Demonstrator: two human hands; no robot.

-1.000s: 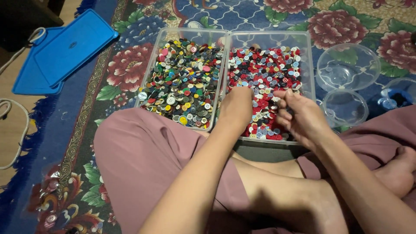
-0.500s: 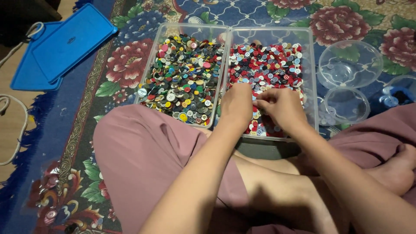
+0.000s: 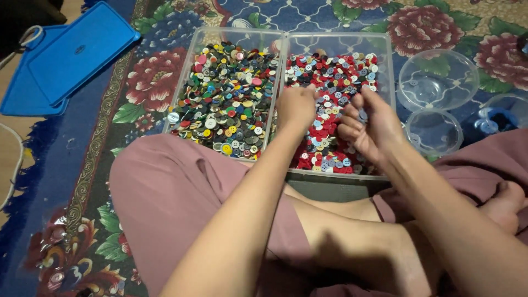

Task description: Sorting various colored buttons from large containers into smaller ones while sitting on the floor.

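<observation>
Head view, the only one on hand. Landmark is the right-hand clear bin (image 3: pixel 379 110), filled with red, blue and white buttons (image 3: pixel 330 82); everything below is placed against it.

Left hand (image 3: pixel 296 105) sits over the near-left part of that bin, knuckles up, fingers curled down into the buttons. I cannot tell from here whether its grip is closed on any, since the fingertips are hidden beneath the hand. Right hand (image 3: pixel 366 129) hovers above the bin's near-right part, palm turned inward, fingers pinched together on what looks like a small bluish button (image 3: pixel 363 115).

Touching the bin's left wall is a second clear bin (image 3: pixel 187 88) of mixed-colour buttons. Right of the landmark stand two clear round containers (image 3: pixel 437 82), the smaller one nearer me. Well left of it lie blue lids (image 3: pixel 71 55) on the patterned carpet (image 3: pixel 137 82).

Risks, as I judge them: the pinched button is small and held at the fingertips only, so it could slip and drop back among its like, or over the shared wall into the mixed bin. The forearm resting low could also nudge the bin's near rim.

Orientation: the landmark bin's long axis runs away from me, towards the top of the frame. The pinched button is round, so no long axis; its facing I cannot make out.
</observation>
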